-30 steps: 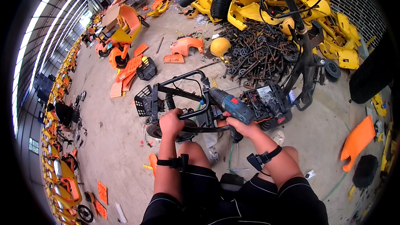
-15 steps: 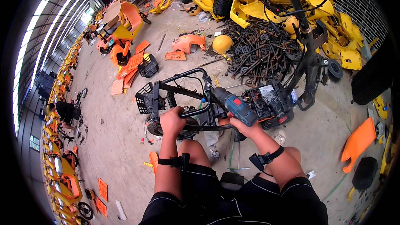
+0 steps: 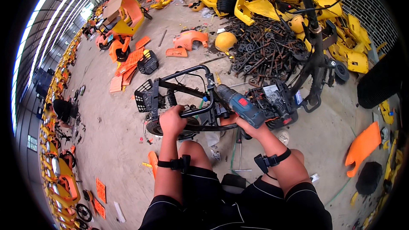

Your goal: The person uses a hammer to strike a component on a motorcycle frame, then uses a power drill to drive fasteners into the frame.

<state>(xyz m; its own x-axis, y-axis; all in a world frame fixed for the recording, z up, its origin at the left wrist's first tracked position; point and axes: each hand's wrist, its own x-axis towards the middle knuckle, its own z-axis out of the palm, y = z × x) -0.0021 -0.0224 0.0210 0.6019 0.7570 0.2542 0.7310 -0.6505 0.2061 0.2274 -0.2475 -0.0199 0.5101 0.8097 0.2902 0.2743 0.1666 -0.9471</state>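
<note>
My left hand (image 3: 172, 120) is closed round the near tube of a stripped black scooter frame (image 3: 183, 76). In my right hand (image 3: 251, 128) is a blue and black cordless drill (image 3: 242, 105), its nose pointing up and left at the frame. The fingers wrap its grip, which is mostly hidden. The drill's tip is close to the frame's upright tube; contact cannot be made out. A rear wheel (image 3: 154, 127) shows below my left hand. Right of the drill, an open compartment with wiring (image 3: 272, 100) sits in the frame.
Beyond the frame lies a heap of dark metal parts (image 3: 268, 51) beside a yellow helmet (image 3: 225, 41) and piled yellow panels (image 3: 255, 6). A black basket (image 3: 148, 62) and orange panels are at the left. A T-handle tool (image 3: 240, 157) stands near my knees. Another person (image 3: 63, 110) crouches far left.
The view has shifted slightly, so the scene sits a little further left. Both hands keep their hold on the frame and the drill, with little other movement.
</note>
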